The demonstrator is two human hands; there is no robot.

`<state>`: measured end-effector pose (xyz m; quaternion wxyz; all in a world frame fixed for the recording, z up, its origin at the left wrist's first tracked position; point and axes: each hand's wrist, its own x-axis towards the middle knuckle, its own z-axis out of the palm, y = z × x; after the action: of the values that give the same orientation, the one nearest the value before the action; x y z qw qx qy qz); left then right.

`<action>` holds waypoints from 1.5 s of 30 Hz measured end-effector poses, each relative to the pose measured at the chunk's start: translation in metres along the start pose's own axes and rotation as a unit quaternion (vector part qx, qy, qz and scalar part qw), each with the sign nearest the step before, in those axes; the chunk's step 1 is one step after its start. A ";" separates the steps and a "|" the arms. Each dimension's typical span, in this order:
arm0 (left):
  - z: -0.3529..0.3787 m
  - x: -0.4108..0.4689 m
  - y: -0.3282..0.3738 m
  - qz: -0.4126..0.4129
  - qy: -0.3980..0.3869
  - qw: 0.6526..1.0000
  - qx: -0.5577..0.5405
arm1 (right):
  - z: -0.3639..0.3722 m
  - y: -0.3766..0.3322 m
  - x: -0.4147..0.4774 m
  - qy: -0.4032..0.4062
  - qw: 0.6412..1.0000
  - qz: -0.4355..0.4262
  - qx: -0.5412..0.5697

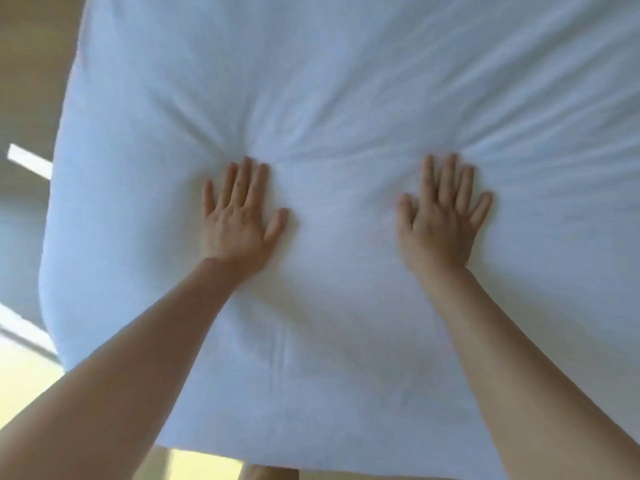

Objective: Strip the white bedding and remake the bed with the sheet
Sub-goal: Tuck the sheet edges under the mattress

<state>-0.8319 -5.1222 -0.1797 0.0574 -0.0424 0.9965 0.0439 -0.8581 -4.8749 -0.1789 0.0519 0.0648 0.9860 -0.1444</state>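
Head view: both hands (239,216) press flat on white bedding (346,98).

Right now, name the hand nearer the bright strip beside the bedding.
Left. The left hand presses the bedding nearer the bright strip; the right hand presses farther off.

Left hand (239,216) and right hand (441,216) flat on bedding (346,98) (side by side, apart).

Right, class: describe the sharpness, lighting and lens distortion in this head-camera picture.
Head view: whole frame soft, the right hand more smeared than the left hand, both flat on the white bedding; light even, bluish at top, warmer near the arms, faint shadows in the creases; the bedding's left edge bows from the wide lens; a bright strip at left is blown out.
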 end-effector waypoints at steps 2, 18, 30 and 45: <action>-0.006 -0.009 -0.105 -0.103 0.000 0.995 0.010 | 0.039 -0.113 -0.005 -0.011 0.998 -0.063 -0.005; -0.054 0.038 -0.200 -0.094 -0.017 0.966 -0.239 | 0.073 -0.277 0.055 -0.001 1.000 0.027 -0.009; -0.101 0.265 -0.085 0.318 -0.083 0.944 -0.032 | -0.001 -0.156 0.138 0.169 0.972 0.159 0.036; -0.077 0.574 -0.212 0.191 -0.076 0.971 0.124 | 0.060 -0.332 0.348 0.032 0.994 0.102 0.027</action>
<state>-1.3898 -5.3855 -0.1885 0.1285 0.1594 0.9765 -0.0672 -1.2434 -5.1682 -0.1858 0.0325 0.1710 0.9713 -0.1622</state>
